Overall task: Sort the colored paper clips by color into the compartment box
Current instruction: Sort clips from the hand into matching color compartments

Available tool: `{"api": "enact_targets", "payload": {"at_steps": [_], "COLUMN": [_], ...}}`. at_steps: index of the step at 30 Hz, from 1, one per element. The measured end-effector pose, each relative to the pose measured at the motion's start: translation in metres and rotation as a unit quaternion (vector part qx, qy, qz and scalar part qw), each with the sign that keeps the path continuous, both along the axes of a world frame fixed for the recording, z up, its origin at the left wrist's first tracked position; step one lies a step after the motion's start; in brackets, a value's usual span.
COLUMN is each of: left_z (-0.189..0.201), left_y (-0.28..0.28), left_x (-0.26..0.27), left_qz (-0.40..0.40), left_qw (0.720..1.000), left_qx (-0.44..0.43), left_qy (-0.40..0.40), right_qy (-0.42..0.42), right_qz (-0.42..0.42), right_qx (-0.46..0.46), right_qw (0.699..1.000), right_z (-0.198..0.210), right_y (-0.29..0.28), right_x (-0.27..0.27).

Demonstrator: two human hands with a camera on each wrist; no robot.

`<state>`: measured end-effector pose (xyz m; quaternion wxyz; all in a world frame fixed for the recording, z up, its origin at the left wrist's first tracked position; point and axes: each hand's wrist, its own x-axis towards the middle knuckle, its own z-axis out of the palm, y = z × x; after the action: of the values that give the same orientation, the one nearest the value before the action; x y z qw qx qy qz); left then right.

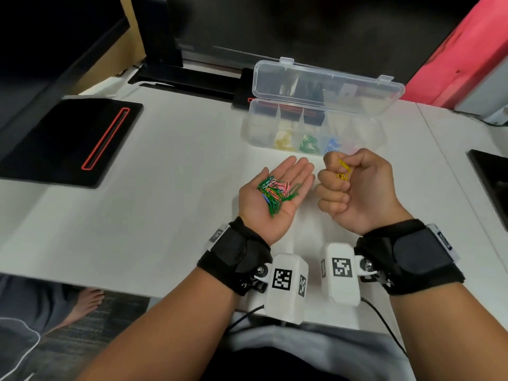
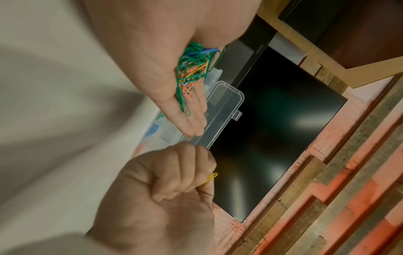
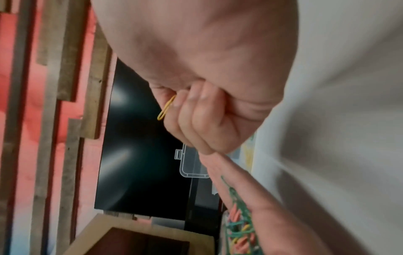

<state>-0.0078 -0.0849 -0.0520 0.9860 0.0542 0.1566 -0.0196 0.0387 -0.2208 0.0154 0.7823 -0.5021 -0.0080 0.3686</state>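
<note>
My left hand [image 1: 270, 193] lies palm up above the white table, fingers straight, carrying a mixed heap of paper clips [image 1: 277, 192], mostly green with pink, blue and yellow ones; the same heap of clips [image 2: 191, 69] shows in the left wrist view. Beside it my right hand [image 1: 354, 188] is curled into a fist that grips yellow paper clips [image 1: 343, 171], one yellow clip [image 3: 166, 107] sticking out past the fingers. Behind both hands stands the clear compartment box [image 1: 313, 127] with its lid up; its front compartments hold yellow, green and blue clips.
A black mat with a red outline [image 1: 71, 141] lies at the left of the table [image 1: 165, 188]. A dark monitor [image 1: 302, 26] and its base stand behind the box. A black object [image 1: 492, 182] sits at the right edge.
</note>
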Motion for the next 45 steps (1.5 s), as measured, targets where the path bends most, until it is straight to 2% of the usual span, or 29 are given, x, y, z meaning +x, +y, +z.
{"api": "enact_targets", "payload": {"at_steps": [3,10,14,17,18,20,22,24,26,33,36,37,39,42,45], "left_z": [0.001,0.005,0.002,-0.001,-0.002,-0.001,-0.001,0.000,-0.001,0.000,0.005,0.006,0.005,0.003,0.005], "left_y": [0.002,0.008,0.014,0.015,0.014,0.014,0.014,0.014,0.015,0.016,0.015,0.015,0.016,0.017,0.017], "left_x": [0.000,-0.002,-0.002,-0.001,-0.001,0.000,-0.001,-0.003,-0.003,-0.005,-0.007,-0.007,-0.006,-0.005,-0.005], "left_qz": [0.000,0.003,0.007,0.012,0.010,0.010,0.006,-0.001,0.000,-0.008,-0.008,-0.004,0.002,0.010,0.021], "left_qw": [1.000,1.000,1.000,0.999,0.999,1.000,0.999,0.999,0.998,0.996,0.995,0.995,0.996,0.996,0.998], "left_qx": [-0.003,-0.002,0.018,0.030,0.028,0.022,0.039,0.052,0.056,0.086,0.101,0.098,0.079,0.078,0.059], "left_qy": [-0.007,-0.011,-0.020,-0.028,-0.027,-0.016,-0.007,-0.006,-0.003,0.018,0.013,0.016,0.034,0.051,0.032], "right_qy": [0.023,-0.001,-0.074,-0.150,-0.189,-0.298,-0.418,-0.497,-0.535,-0.606,-0.618,-0.621,-0.618,-0.607,-0.592], "right_qz": [-0.009,-0.012,-0.001,0.062,0.083,0.118,0.151,0.186,0.213,0.289,0.304,0.304,0.297,0.276,0.249], "right_qx": [0.020,0.047,-0.006,-0.105,-0.162,-0.266,-0.333,-0.395,-0.433,-0.512,-0.540,-0.544,-0.550,-0.547,-0.536], "right_qw": [0.999,0.999,0.997,0.981,0.965,0.909,0.832,0.750,0.693,0.536,0.485,0.476,0.476,0.507,0.548], "right_z": [0.004,0.015,0.012,0.014,0.014,0.014,0.012,0.010,0.010,0.020,0.022,0.021,0.023,0.022,0.021], "right_y": [0.008,0.035,0.041,0.042,0.043,0.045,0.049,0.051,0.052,0.066,0.070,0.071,0.073,0.073,0.069], "right_x": [0.006,0.012,0.006,0.002,0.001,0.000,-0.002,-0.004,-0.005,-0.011,-0.012,-0.012,-0.011,-0.008,-0.004]}}
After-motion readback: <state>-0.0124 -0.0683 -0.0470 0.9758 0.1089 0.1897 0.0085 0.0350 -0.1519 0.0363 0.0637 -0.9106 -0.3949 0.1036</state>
